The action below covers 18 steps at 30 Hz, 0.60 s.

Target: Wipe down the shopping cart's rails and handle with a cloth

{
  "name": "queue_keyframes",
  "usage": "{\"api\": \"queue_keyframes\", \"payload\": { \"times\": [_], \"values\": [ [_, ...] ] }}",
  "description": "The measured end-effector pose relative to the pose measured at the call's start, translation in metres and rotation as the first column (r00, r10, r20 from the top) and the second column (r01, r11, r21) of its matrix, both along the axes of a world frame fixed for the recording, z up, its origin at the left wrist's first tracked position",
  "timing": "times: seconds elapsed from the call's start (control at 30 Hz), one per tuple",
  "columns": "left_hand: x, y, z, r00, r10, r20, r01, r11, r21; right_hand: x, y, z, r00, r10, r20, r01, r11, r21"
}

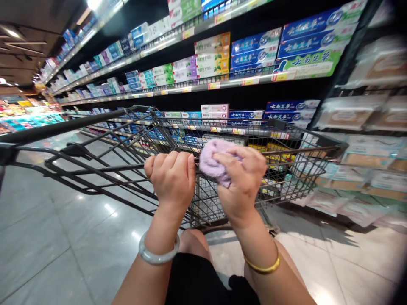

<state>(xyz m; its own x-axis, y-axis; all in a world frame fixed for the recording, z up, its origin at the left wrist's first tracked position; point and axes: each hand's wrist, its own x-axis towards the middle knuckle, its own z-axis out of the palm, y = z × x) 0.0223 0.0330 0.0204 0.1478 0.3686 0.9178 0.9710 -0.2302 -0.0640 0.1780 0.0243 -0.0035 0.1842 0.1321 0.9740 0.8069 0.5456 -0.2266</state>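
Note:
A dark metal shopping cart [127,169] stands sideways in front of me. My left hand [171,176] is closed around the top rail on the cart's near side. In my right hand [243,178] is a bunched lilac cloth [213,159], fluffy like a towel. The fingers press into the cloth, which sits at the same rail, just right of my left hand. Part of the rail behind the cloth and hand is hidden. A pale bangle [159,250] circles my left wrist, and a gold bracelet [265,267] my right.
Beyond the cart runs a long shelf [178,89] with rows of toothpaste boxes [254,51]. Packaged goods [352,112] hang at the right. The cart's push handle [63,125] reaches toward the left. Shiny floor tiles [38,237] lie below.

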Motion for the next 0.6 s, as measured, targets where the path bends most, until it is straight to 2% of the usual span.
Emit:
{"api": "queue_keyframes", "payload": {
  "times": [0.07,0.13,0.33,0.4,0.5,0.6],
  "values": [
    [-0.002,0.0,0.0,1.0,-0.019,-0.002,0.019,1.0,-0.017,-0.011,-0.004,-0.001,0.994,0.056,0.092,-0.055,0.998,-0.015],
    [-0.004,-0.001,0.001,0.999,-0.035,-0.026,0.034,0.999,-0.035,-0.012,-0.002,-0.002,0.991,0.064,0.115,-0.064,0.998,-0.008],
    [-0.003,-0.004,0.002,0.999,-0.029,-0.042,0.028,0.999,-0.028,0.003,0.009,0.0,0.988,-0.069,-0.135,0.076,0.996,0.042],
    [-0.003,-0.004,0.001,0.999,-0.022,-0.033,0.021,0.999,-0.037,-0.004,0.004,-0.001,0.997,-0.026,-0.072,0.026,1.0,0.01],
    [-0.006,-0.003,0.0,0.999,-0.026,-0.039,0.024,0.999,-0.044,-0.016,-0.004,-0.003,0.988,0.094,0.12,-0.089,0.995,-0.041],
    [-0.007,-0.004,0.001,0.997,-0.048,-0.063,0.044,0.997,-0.064,-0.008,0.0,-0.004,0.984,0.094,0.149,-0.092,0.996,-0.022]
  ]
}}
